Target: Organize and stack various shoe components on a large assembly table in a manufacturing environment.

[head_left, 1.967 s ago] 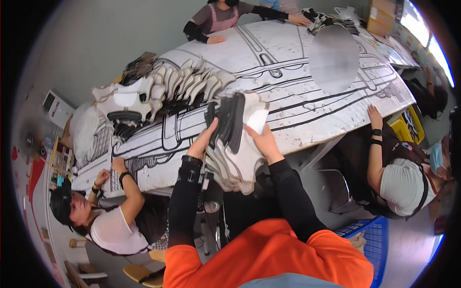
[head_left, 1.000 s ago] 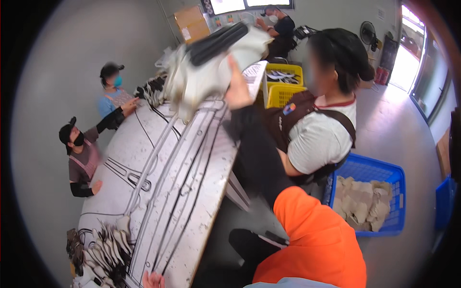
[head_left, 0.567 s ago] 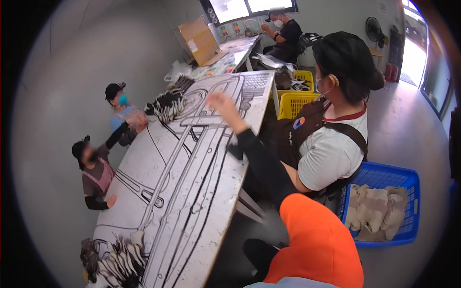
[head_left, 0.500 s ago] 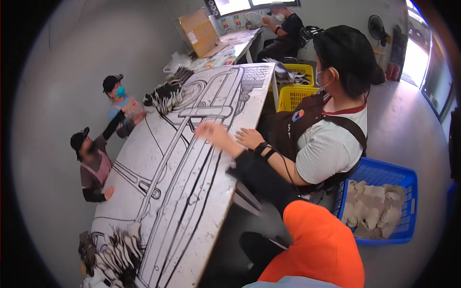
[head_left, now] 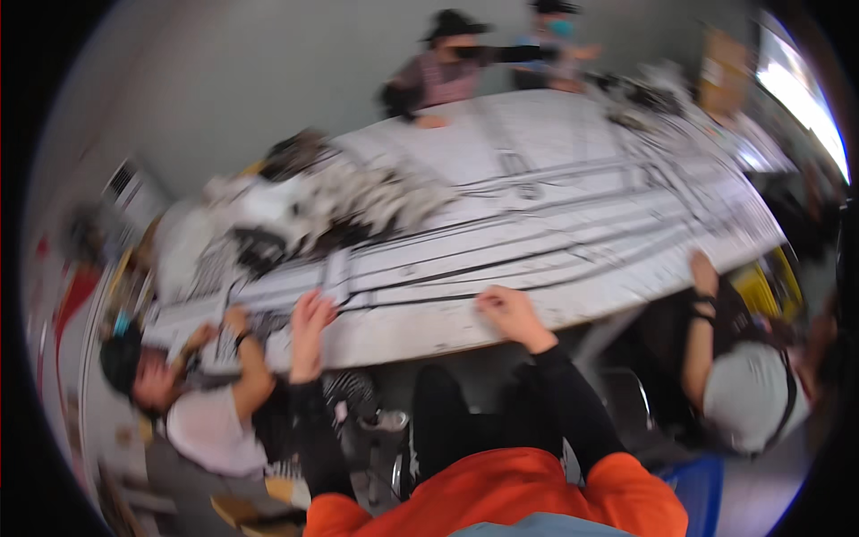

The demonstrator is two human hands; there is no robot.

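Note:
My left hand (head_left: 311,329) is raised over the table's near edge, with its fingers bent but a little apart and nothing visible in them. To its right, my right hand (head_left: 514,315) is just above the same edge, its fingers curled in and no object visible in them. Both are slightly blurred. Under them is a long white table (head_left: 429,322) with black line drawings on its top. Beyond my left hand lies a blurred heap of pale and dark cloth pieces (head_left: 358,199) that look like gloves.
A person in a white top (head_left: 210,430) works at the table on my left; another in a grey-white shirt (head_left: 747,394) sits at my right. Two people stand across it. More dark pieces (head_left: 640,94) lie at the far right, near a cardboard box (head_left: 723,72). A yellow basket (head_left: 761,295) and blue basket (head_left: 696,492) are at right.
The view has swung left from the right-hand neighbour to the table in front of me. My raised right hand has come back from that neighbour's side; my left hand is now in view.

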